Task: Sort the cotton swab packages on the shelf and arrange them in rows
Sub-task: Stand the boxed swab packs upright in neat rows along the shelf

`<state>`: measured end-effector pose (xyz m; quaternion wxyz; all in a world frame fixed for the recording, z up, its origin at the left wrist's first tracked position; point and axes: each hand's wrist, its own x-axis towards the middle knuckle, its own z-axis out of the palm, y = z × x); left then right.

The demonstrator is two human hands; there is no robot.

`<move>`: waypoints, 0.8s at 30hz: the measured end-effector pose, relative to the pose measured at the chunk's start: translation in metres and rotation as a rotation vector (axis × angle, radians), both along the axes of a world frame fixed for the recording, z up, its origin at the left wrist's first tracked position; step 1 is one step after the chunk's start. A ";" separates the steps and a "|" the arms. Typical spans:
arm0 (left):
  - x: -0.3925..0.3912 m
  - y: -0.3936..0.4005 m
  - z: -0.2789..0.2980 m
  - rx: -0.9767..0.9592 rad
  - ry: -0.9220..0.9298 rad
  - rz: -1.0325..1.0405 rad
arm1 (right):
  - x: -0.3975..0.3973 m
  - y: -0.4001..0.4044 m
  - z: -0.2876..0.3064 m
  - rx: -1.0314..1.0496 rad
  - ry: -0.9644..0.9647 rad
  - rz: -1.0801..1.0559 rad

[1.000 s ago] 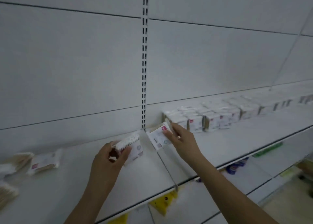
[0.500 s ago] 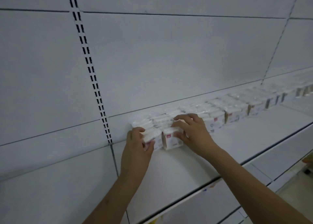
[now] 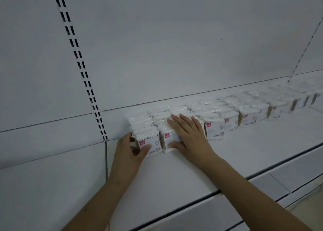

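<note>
Several white cotton swab packages with pink labels stand in a row [image 3: 248, 116] along the back of the white shelf [image 3: 174, 175]. My left hand [image 3: 130, 152] holds the leftmost front package [image 3: 148, 142], thumb on its front and fingers round its left side. My right hand [image 3: 190, 134] lies flat over the neighbouring package [image 3: 168, 140], fingers straight across its top and thumb against its lower front edge. Both packages stand upright, touching each other and the packages behind them.
A slotted upright [image 3: 83, 73] runs down the white back panel to the left of the packages. A seam [image 3: 106, 159] divides the shelf just left of my left hand. A lower shelf edge [image 3: 297, 183] shows at the bottom right.
The view has swung right and closer. Both hands carried their packages to the left end of the row and set them upright; my right hand has flattened over its package.
</note>
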<state>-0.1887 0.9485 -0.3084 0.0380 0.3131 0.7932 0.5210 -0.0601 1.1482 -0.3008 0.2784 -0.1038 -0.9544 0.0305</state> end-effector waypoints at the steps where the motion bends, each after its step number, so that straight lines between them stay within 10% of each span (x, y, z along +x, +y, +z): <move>1: 0.000 0.000 0.000 -0.005 -0.001 -0.001 | 0.000 0.000 0.000 0.004 -0.003 0.004; 13: 0.008 -0.054 0.026 -0.172 0.182 0.035 | -0.047 -0.075 0.085 -0.226 0.192 0.281; 24: -0.002 -0.274 0.019 -0.255 0.355 0.560 | -0.214 -0.316 0.114 -0.422 0.255 0.803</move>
